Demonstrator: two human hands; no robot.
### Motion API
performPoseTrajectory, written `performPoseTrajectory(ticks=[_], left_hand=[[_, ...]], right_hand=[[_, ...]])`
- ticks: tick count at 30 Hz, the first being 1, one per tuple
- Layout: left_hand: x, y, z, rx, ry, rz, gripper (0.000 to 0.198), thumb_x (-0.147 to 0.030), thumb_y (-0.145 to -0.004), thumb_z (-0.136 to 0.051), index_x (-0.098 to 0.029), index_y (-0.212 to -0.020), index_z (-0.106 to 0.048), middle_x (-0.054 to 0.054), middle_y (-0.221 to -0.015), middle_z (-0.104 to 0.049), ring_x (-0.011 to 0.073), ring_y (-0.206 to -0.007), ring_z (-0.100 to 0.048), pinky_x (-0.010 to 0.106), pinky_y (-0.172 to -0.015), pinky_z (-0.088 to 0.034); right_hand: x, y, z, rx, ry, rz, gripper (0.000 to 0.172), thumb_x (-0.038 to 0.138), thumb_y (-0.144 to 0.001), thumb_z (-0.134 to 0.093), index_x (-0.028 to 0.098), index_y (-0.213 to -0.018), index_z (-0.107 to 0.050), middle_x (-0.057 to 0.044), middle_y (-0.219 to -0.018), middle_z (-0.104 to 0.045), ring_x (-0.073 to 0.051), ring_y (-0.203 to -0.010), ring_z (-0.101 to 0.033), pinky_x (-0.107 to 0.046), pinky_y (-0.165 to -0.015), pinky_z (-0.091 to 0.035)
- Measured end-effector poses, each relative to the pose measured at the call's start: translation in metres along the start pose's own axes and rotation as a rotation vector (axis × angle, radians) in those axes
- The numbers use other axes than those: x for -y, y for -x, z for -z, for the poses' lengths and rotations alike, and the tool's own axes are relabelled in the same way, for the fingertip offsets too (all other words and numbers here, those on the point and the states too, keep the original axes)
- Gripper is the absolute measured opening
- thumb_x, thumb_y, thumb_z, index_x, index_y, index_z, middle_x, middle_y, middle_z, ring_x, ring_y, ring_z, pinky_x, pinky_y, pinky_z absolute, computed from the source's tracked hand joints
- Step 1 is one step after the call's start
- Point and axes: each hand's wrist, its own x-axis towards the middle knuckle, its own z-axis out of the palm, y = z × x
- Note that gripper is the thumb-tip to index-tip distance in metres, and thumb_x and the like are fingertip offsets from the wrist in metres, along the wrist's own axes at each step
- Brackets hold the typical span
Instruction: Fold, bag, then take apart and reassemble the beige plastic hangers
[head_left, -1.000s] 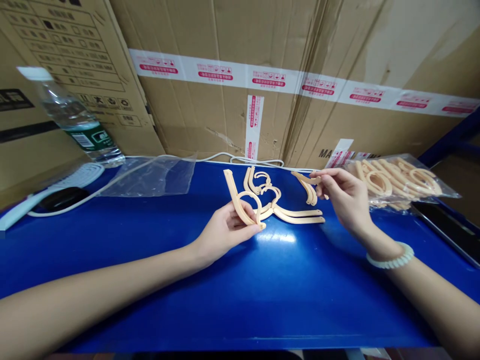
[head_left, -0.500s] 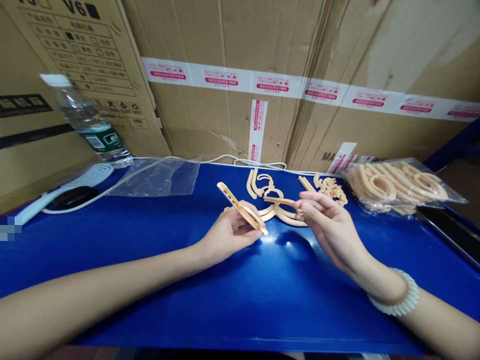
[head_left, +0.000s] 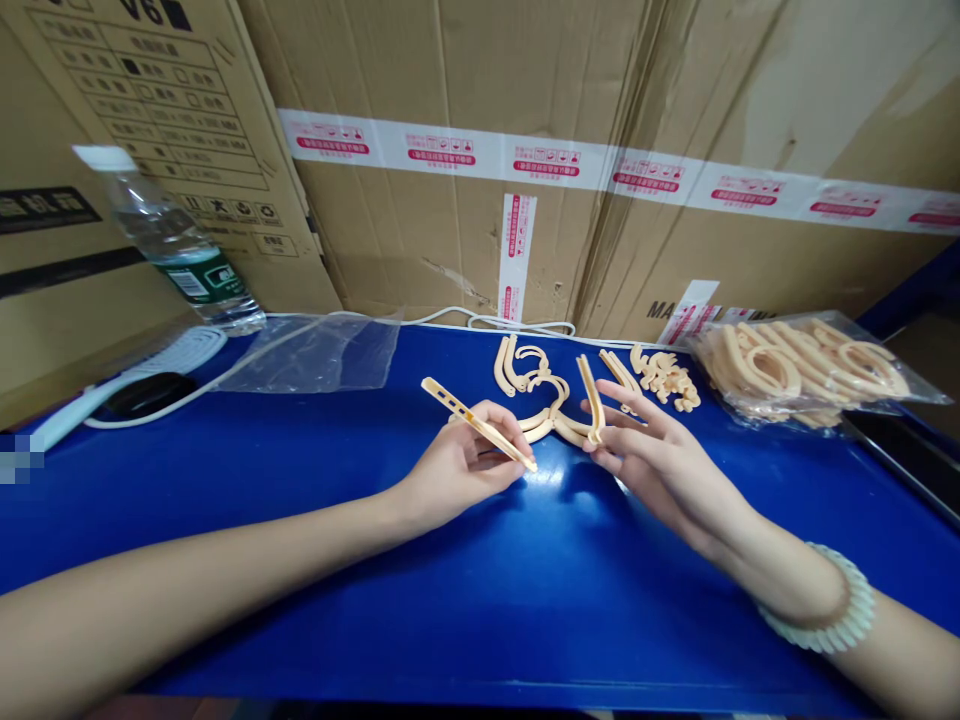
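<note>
My left hand (head_left: 480, 450) is closed on a long beige plastic strip (head_left: 454, 403) with slots near its far end; the strip slants up and to the left. Between the fingertips of my right hand (head_left: 652, 445) is a grooved beige plastic piece (head_left: 589, 385), standing nearly upright with a bend at its lower end. The two held pieces are apart. Behind them on the blue table, curved beige pieces (head_left: 555, 425) lie touching one another, partly hidden by my hands. Two curved strips (head_left: 507, 366) lie at the back, and small beige pieces (head_left: 664, 375) form a pile to the right.
At the right lie a clear bag of beige parts (head_left: 802, 365) and a dark flat device (head_left: 907, 460). A water bottle (head_left: 172, 240), a pale blue handled object (head_left: 172, 350) and a clear plastic bag (head_left: 322, 352) are at left. Cardboard boxes (head_left: 450, 230) wall off the back.
The piece in my right hand has turned from nearly level to upright, and the fingers there have spread. The strip in my left hand has tilted flatter, to the left.
</note>
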Motion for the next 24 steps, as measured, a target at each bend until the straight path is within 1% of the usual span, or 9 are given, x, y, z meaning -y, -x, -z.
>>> performPoseTrajectory(ticks=[3,6,7,8,10,12,14,18,24], left_hand=[[0.0,-0.001,0.0,0.004,-0.009,-0.003,0.027,-0.015,-0.075,-0.075,-0.019,-0.088,-0.051,0.001,-0.086,-0.07,0.0143,-0.082,-0.069,0.03,-0.08,-0.055],[-0.001,-0.001,0.0,0.015,-0.015,0.002,0.027,-0.015,-0.075,-0.075,-0.019,-0.088,-0.051,0.001,-0.086,-0.07,0.0145,-0.081,-0.069,0.03,-0.079,-0.056],[-0.001,0.0,-0.001,0.019,-0.017,0.005,0.028,-0.015,-0.075,-0.075,-0.019,-0.088,-0.051,0.001,-0.087,-0.07,0.0146,-0.081,-0.07,0.03,-0.079,-0.056],[-0.002,0.0,-0.001,0.022,-0.019,0.006,0.027,-0.016,-0.075,-0.075,-0.019,-0.088,-0.051,0.001,-0.087,-0.07,0.0147,-0.081,-0.07,0.03,-0.079,-0.056],[-0.002,0.001,-0.001,0.03,-0.024,0.009,0.027,-0.016,-0.076,-0.075,-0.019,-0.087,-0.05,0.002,-0.088,-0.071,0.0145,-0.08,-0.07,0.029,-0.078,-0.056],[-0.003,0.002,-0.002,0.041,-0.037,0.009,0.028,-0.016,-0.076,-0.074,-0.019,-0.088,-0.05,0.001,-0.089,-0.071,0.0142,-0.079,-0.069,0.029,-0.077,-0.056],[-0.003,0.002,-0.002,0.055,-0.066,0.002,0.028,-0.015,-0.076,-0.074,-0.019,-0.089,-0.05,0.001,-0.088,-0.07,0.014,-0.078,-0.069,0.029,-0.077,-0.056],[-0.006,0.003,-0.002,0.081,-0.11,-0.023,0.026,-0.016,-0.077,-0.073,-0.019,-0.089,-0.05,0.001,-0.088,-0.07,0.014,-0.078,-0.069,0.03,-0.078,-0.056],[-0.009,0.004,-0.004,0.109,-0.113,-0.022,0.025,-0.015,-0.077,-0.073,-0.019,-0.087,-0.051,0.001,-0.086,-0.069,0.0151,-0.08,-0.07,0.032,-0.081,-0.057]], right_hand=[[0.001,0.002,-0.001,0.074,-0.018,-0.016,0.072,0.02,-0.069,-0.084,0.029,-0.135,-0.054,-0.007,-0.115,-0.071,-0.016,-0.082,-0.069,-0.032,-0.078,-0.057],[-0.003,0.004,-0.004,0.113,0.008,-0.017,0.082,0.021,-0.071,-0.085,0.03,-0.142,-0.046,-0.003,-0.098,-0.076,-0.016,-0.079,-0.07,-0.032,-0.078,-0.056],[-0.005,0.005,-0.006,0.129,0.03,-0.011,0.079,0.021,-0.071,-0.085,0.029,-0.141,-0.048,-0.002,-0.094,-0.076,-0.016,-0.079,-0.071,-0.032,-0.079,-0.056],[-0.007,0.005,-0.007,0.155,0.056,-0.003,0.071,0.022,-0.072,-0.085,0.027,-0.135,-0.053,-0.002,-0.091,-0.076,-0.016,-0.079,-0.071,-0.031,-0.08,-0.056],[-0.01,0.006,-0.008,0.23,0.119,0.018,0.046,0.025,-0.073,-0.086,0.023,-0.113,-0.066,-0.003,-0.091,-0.077,-0.017,-0.083,-0.072,-0.032,-0.084,-0.057],[-0.013,0.007,-0.01,0.296,0.19,0.048,0.027,0.029,-0.074,-0.085,0.02,-0.095,-0.07,-0.004,-0.093,-0.077,-0.019,-0.088,-0.073,-0.034,-0.087,-0.057],[-0.014,0.009,-0.011,0.316,0.246,0.088,0.023,0.031,-0.075,-0.084,0.021,-0.09,-0.071,-0.003,-0.092,-0.077,-0.02,-0.09,-0.073,-0.035,-0.088,-0.058],[-0.015,0.008,-0.01,0.301,0.298,0.151,0.023,0.034,-0.076,-0.084,0.021,-0.09,-0.072,-0.002,-0.087,-0.076,-0.02,-0.085,-0.073,-0.037,-0.088,-0.059],[-0.017,0.007,-0.009,0.334,0.336,0.163,0.017,0.031,-0.079,-0.081,0.022,-0.091,-0.072,-0.002,-0.088,-0.077,-0.019,-0.086,-0.074,-0.035,-0.085,-0.059]])
